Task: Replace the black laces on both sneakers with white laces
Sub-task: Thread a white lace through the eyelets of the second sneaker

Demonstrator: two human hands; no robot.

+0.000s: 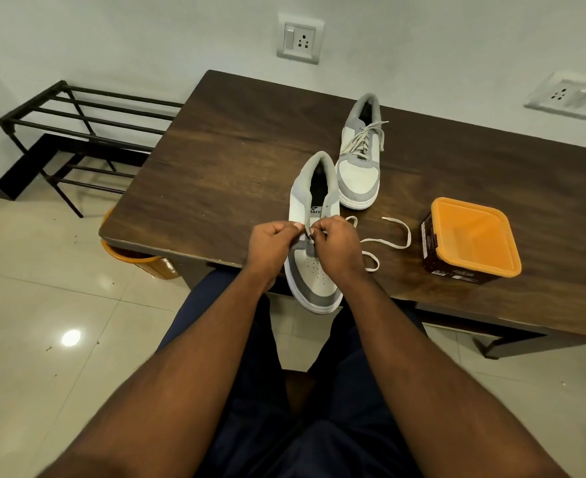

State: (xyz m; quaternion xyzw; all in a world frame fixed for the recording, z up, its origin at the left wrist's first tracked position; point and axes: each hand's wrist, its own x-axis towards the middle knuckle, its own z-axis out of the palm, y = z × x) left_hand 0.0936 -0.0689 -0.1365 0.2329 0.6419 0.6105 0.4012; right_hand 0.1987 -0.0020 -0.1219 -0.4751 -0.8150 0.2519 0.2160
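- Head view, centre of the frame: the fingertips of the left hand point(273, 243) and the right hand point(337, 246) are curled in tight and meet over the lowest eyelets of the near sneaker point(314, 232). Each seems to pinch a bit of white lace point(388, 241) or the eyelet edge; exactly what sits between the pads is hidden by the knuckles.
- Just right of the right hand, the free run of that lace loops loosely over the table point(215, 150), its tip lying towards the orange-lidded tub point(472, 238) but apart from it.
- The near sneaker lies with its toe past the table's front edge, pointing to the bottom of the frame, its upper eyelets bare. No black lace is in view.
- Above and right of it, close by, the far sneaker point(360, 153) already carries a light lace through all its rows.
- Handling, as I judge it: the lace is light, limp and a little slippery, so it won't push through a hole by its body. Hold it right at the stiff tip for threading, then pull the slack through evenly.
- The shoe is light and will slide or tip off the edge if tugged, so one hand should steady the eyelet flap beside the hole being fed.
- Far left of the frame: a black rack point(78, 132) on the floor and an orange bin point(140, 260) under the table corner.
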